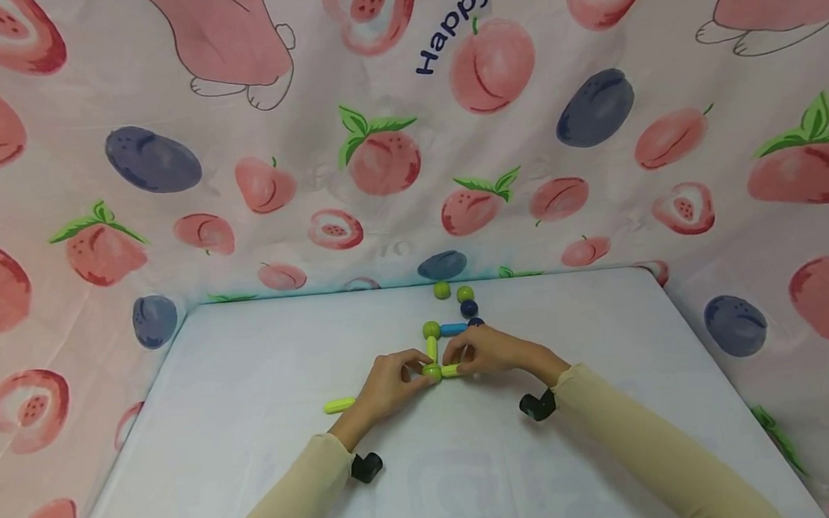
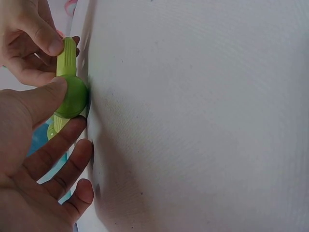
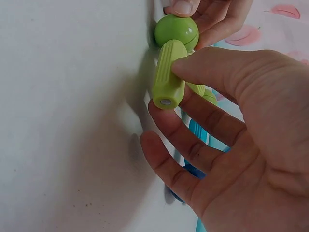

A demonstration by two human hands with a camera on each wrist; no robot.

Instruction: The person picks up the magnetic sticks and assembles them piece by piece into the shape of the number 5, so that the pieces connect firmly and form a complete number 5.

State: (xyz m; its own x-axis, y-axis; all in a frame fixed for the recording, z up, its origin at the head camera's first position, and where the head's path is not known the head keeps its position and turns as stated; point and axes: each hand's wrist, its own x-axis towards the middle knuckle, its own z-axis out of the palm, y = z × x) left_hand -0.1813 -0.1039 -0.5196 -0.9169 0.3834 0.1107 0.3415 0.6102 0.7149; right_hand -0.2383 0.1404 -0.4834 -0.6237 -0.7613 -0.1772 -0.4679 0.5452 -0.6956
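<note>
On the white counter [image 1: 253,431], both hands meet at a small figure of plastic rods and balls. The left hand [image 1: 387,388] pinches a green plastic ball [image 1: 432,372] between thumb and fingers; in the left wrist view the thumb lies over this ball [image 2: 72,96] and the other fingers curl just beneath it. The right hand [image 1: 489,352] grips a short yellow-green ribbed plastic rod [image 1: 450,370] whose one end touches the ball; the right wrist view shows the thumb pressed on the rod [image 3: 168,77], a finger under it, and a small metal disc on its free end.

From the held ball a second yellow-green rod [image 1: 431,348] runs away from the person to another green ball [image 1: 431,329], which joins a light blue plastic rod [image 1: 453,329]. Beyond these, two green balls [image 1: 442,290] and a dark blue ball [image 1: 469,308] lie near the counter's far edge. A loose yellow-green rod [image 1: 340,405] lies just left of the left hand. A fruit-printed pink cloth [image 1: 167,228] hangs behind.
</note>
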